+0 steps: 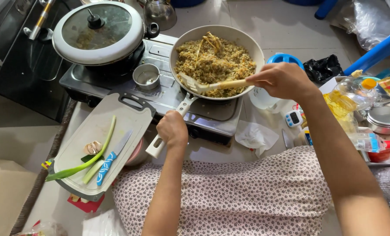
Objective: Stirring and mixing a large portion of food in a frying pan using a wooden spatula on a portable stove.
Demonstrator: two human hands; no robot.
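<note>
While your left hand (172, 128) is wrapped tight around the white handle (168, 131) of the pan (216, 61), your right hand (282, 80) is closed on the pale end of a spatula (212, 85). That spatula runs leftward from your right hand, its slotted white blade lying on the near part of the rice (214, 61) in the pan. The pan sits on the right burner of a steel stove (160, 94), and its handle slants down toward you, so your left hand is below and left of the pan, just in front of the stove edge. Your right hand hovers over the pan's right rim.

On the left burner stands a pot under a glass lid (98, 30), with a small steel cup (146, 76) between pot and pan. Left of your left hand lies a cutting board (116, 118), well apart from the pan's bowl; on it are a green leek stalk (88, 159), garlic (92, 147) and a blue-handled knife (112, 159). To your right, near your forearm, sit an oil bottle (352, 94), a small timer (294, 118) and a crumpled tissue (256, 136). A black bag (323, 67) lies beyond them, by a blue-lidded jug (282, 59).
</note>
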